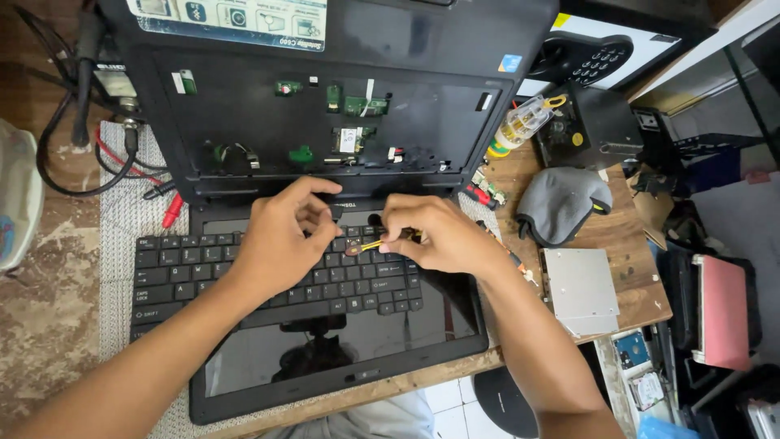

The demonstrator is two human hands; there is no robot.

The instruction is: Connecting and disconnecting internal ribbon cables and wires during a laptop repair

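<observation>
A black laptop lies opened up on the wooden bench, its base [325, 122] stripped to show small green boards and its screen [341, 349] lying flat near me. A loose black keyboard [179, 276] rests on the screen. My left hand [280, 240] presses on the keyboard's upper edge, fingers curled. My right hand [435, 236] grips a small yellow-handled tool [370, 244] whose tip points left toward a small round part [353, 249] between my hands.
A clear case of screwdriver bits [524, 122] and a grey cloth [561, 203] lie right of the laptop. A silver flat drive [581, 291] sits near the bench's right edge. Red and black cables [138, 162] trail at the left. A pink-edged box [723, 309] stands off the bench at the right.
</observation>
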